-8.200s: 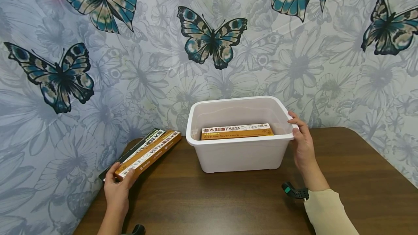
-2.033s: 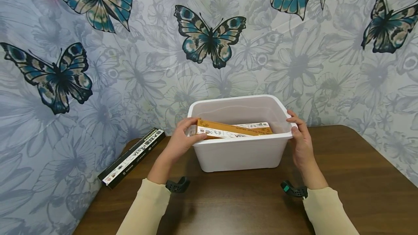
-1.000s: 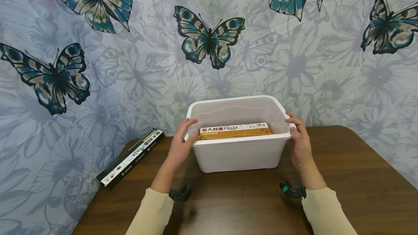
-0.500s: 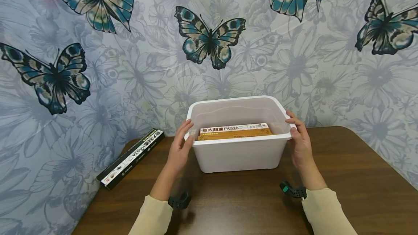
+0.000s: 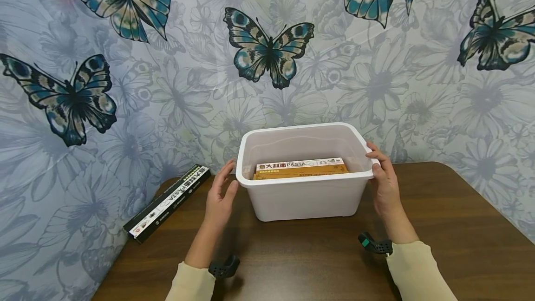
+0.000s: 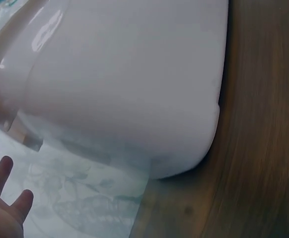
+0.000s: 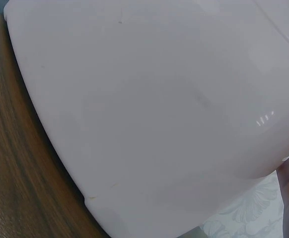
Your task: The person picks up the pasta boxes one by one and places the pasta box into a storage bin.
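Note:
A white plastic tub stands on the table, its wall filling much of both wrist views. Inside it lies an orange-and-white pasta box; whatever is beneath is hidden by the front wall. My right hand grips the tub's right rim, thumb in front and fingers over the edge. Just left of the tub, my left hand is apart from it with fingers extended, holding nothing; the left wrist view shows those fingers spread beside the wall. Farther left, a black pasta box with a white stripe lies slanted on the table.
The brown wooden table has a rounded far right corner. A wall covering with butterflies and flowers rises close behind the tub and along the table's left side. Each wrist wears a dark strap.
An orange pasta box went from the table's left into the tub, carried by my left hand. That hand then let go and drew back left off the rim. My right hand stayed put.

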